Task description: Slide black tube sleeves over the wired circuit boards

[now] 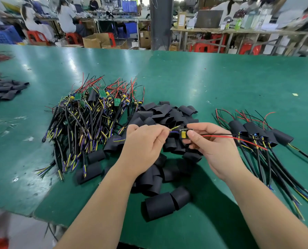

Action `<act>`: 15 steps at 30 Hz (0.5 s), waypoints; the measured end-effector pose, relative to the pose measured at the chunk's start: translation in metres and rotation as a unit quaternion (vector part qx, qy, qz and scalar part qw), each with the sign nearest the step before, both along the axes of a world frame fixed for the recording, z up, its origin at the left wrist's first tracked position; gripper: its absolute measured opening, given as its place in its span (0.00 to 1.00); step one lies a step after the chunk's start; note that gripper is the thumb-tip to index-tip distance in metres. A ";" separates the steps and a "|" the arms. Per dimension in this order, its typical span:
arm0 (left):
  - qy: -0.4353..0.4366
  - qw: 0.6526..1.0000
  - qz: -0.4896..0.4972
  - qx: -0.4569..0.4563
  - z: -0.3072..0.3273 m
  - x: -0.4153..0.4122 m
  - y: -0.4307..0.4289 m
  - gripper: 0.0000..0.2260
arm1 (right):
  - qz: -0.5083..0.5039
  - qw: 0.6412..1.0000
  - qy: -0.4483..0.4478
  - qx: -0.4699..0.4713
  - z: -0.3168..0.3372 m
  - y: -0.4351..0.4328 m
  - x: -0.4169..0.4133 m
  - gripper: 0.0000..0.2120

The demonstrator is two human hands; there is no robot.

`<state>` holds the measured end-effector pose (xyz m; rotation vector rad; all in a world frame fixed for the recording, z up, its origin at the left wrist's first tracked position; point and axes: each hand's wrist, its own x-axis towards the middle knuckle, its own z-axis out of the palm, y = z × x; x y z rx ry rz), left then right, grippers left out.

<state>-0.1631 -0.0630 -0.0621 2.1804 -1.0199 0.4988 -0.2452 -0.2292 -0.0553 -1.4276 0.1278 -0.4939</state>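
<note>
My right hand [208,142] pinches a small wired circuit board [184,133] with a yellow part, its red and black wires trailing right. My left hand [144,141] grips the board's yellow and blue wires just left of it. Both hands hover over a heap of loose black tube sleeves [164,119]. A pile of bare wired circuit boards [90,112] lies to the left. Several boards covered by sleeves [257,133] lie in a row to the right.
The green table [203,78] stretches far ahead. More black sleeves [4,90] sit at the left edge. Two sleeves [165,203] lie near the front edge. People work at benches in the background.
</note>
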 end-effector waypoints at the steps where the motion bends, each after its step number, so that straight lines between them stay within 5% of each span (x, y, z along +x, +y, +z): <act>1: 0.004 1.000 -0.006 -0.010 0.000 -0.003 -0.003 0.16 | -0.001 1.000 0.005 0.005 -0.001 0.002 0.000 0.06; 6: 0.028 0.992 -0.025 -0.121 -0.001 -0.004 -0.009 0.09 | -0.004 0.995 0.019 0.101 0.000 0.008 0.003 0.03; 10: 0.162 0.959 -0.072 -0.223 0.000 -0.003 -0.010 0.07 | -0.001 0.993 0.005 0.117 0.005 0.011 0.001 0.05; 15: 0.160 0.972 -0.055 -0.163 0.000 -0.002 -0.008 0.08 | 0.018 0.994 -0.014 0.110 0.005 0.012 0.002 0.12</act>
